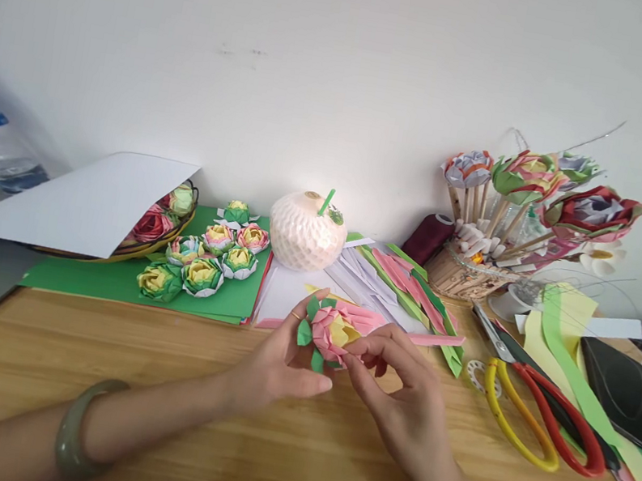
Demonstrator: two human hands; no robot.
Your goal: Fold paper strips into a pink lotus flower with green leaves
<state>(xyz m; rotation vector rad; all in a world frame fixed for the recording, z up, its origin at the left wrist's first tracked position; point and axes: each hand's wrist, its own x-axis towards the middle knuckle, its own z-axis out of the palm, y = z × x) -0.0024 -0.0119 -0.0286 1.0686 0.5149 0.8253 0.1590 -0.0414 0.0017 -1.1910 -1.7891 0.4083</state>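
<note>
A folded paper flower (331,331) with pink petals, a yellow centre and green leaves is held above the front of the table. My left hand (282,361) cups it from the left and below, a ring on one finger and the thumb stretched out beneath. From the right, my right hand (405,382) pinches the flower's petals near the yellow centre between thumb and forefinger. Behind the hands lie folded strips of pink, green and white paper (412,284). Several finished paper flowers (202,276) rest on green card (86,279) at the left.
A round white textured container (306,234) with a green straw stands at the back. Scissors (532,411) with yellow and red handles lie at the right, beside a black phone-like object (628,390). Behind them is a basket (463,273) of paper flowers on sticks. White paper (87,201) covers a flower basket at left.
</note>
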